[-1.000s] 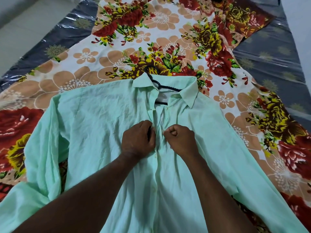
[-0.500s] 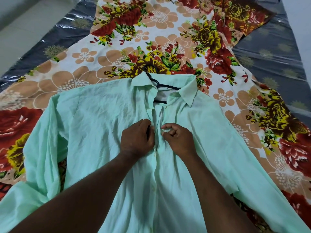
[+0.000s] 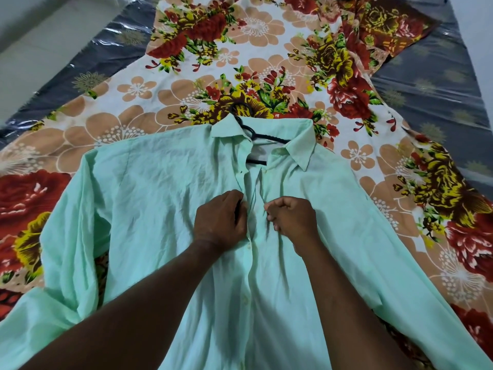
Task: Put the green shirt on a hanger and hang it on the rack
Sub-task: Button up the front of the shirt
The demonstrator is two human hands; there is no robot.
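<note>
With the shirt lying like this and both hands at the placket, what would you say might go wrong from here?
The hanger sits loosely inside the open collar, so it may slip out of the green shirt on lifting. The left hand and right hand may misalign the front edges while buttoning. The folded left sleeve could snag.

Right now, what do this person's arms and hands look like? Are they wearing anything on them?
Both forearms come in bare from the bottom of the picture: no sleeves show. The left hand and the right hand have no gloves, and no rings, watch or bracelet can be seen on the fingers or wrists. Above the forearms, the arms are out of view.
</note>
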